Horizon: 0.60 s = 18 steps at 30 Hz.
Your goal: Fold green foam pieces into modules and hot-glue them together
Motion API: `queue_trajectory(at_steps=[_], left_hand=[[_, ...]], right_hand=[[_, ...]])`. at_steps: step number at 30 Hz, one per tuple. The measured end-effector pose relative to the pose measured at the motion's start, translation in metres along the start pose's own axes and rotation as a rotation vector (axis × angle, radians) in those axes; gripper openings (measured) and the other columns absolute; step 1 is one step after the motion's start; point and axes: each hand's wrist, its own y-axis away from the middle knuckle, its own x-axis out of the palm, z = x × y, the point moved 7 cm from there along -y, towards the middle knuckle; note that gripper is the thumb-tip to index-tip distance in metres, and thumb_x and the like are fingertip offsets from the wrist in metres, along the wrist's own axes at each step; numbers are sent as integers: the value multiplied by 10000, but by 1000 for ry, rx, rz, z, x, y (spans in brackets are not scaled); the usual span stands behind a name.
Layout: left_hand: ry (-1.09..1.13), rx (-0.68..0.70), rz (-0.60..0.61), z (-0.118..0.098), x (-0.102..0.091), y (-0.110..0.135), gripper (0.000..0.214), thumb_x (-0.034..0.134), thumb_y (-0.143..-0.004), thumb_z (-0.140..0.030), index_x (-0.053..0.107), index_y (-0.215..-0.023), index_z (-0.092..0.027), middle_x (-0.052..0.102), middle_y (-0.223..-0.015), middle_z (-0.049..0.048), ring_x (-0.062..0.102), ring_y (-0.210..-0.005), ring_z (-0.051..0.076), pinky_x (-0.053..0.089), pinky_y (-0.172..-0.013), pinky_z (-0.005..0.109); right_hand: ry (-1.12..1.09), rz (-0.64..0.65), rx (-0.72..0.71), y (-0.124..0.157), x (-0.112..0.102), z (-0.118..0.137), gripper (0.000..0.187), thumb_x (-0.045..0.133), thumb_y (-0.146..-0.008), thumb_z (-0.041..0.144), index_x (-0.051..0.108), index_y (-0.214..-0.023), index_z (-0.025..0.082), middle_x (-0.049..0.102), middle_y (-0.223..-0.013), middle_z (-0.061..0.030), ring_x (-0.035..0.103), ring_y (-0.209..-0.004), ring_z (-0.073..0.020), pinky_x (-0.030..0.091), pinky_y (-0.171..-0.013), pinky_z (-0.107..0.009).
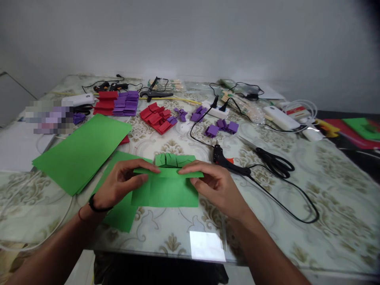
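Observation:
A green sheet of paper (169, 192) lies in front of me, its far edge folded over into a strip. My left hand (121, 180) pinches the left part of that strip between thumb and fingers. At the right part, my right hand (215, 186) grips the same paper. Just behind the fold sits a small folded green piece (175, 160). Another green sheet (120, 219) lies partly under my left hand. Beyond it rests a stack of green paper (84, 152).
A black hot glue gun (230, 162) and its looping cord lie right of my hands, beside black-handled scissors (271, 160). Farther back are folded red pieces (157, 118), folded purple pieces (126, 103), a white power strip (215, 110) and a black clamp-like tool (156, 94).

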Motion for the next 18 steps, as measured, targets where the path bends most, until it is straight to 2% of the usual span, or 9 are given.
queue_trajectory(at_steps=[3, 7, 11, 13, 15, 16, 18], left_hand=[[-4, -20, -17, -1, 3, -2, 162, 787, -899, -356, 877, -970, -241, 859, -974, 57, 765, -910, 247, 598, -805, 339], [-17, -8, -98, 1, 6, -5, 95, 829, -872, -297, 841, -921, -215, 840, -943, 49, 756, -906, 216, 592, -849, 319], [100, -68, -235, 12, 1, -6, 318, 907, -791, -322, 758, -1044, -199, 797, -943, 35, 708, -793, 168, 525, -651, 238], [185, -138, -238, 19, 1, -6, 430, 928, -766, -336, 708, -1109, -200, 746, -838, 1, 637, -671, 132, 441, -553, 204], [193, -166, -212, 21, 3, -6, 447, 921, -773, -332, 685, -1129, -203, 629, -705, -54, 529, -578, 103, 359, -511, 195], [167, -162, -182, 20, 4, -6, 431, 909, -783, -324, 684, -1131, -204, 555, -663, -76, 476, -557, 96, 323, -504, 198], [85, -137, -82, 17, 12, -5, 391, 878, -806, -307, 695, -1136, -205, 428, -635, -97, 391, -549, 96, 268, -504, 211]], right_hand=[[19, -16, 1, 0, 2, 0, 168, 725, -942, 291, 871, -1023, 274, 801, -1017, -74, 721, -913, -240, 544, -715, -335], [63, -66, 18, -2, 2, -9, 115, 768, -958, 319, 871, -951, 270, 819, -998, -64, 737, -931, -239, 580, -819, -379], [93, -59, 75, -1, 5, -17, 163, 779, -947, 323, 856, -1084, 282, 809, -1051, -61, 737, -949, -238, 593, -817, -373], [95, -18, 133, 0, 8, -21, 302, 784, -923, 304, 808, -1223, 285, 784, -1017, -48, 728, -906, -221, 598, -788, -348], [101, 77, 164, 1, 15, -21, 424, 805, -888, 291, 756, -1309, 278, 754, -974, -30, 717, -872, -207, 602, -788, -337], [98, 140, 174, 2, 20, -21, 440, 812, -884, 305, 744, -1318, 271, 751, -975, -29, 718, -878, -207, 603, -799, -338], [71, 239, 191, 3, 29, -20, 351, 798, -917, 377, 762, -1243, 255, 767, -999, -39, 725, -914, -217, 597, -813, -339]])
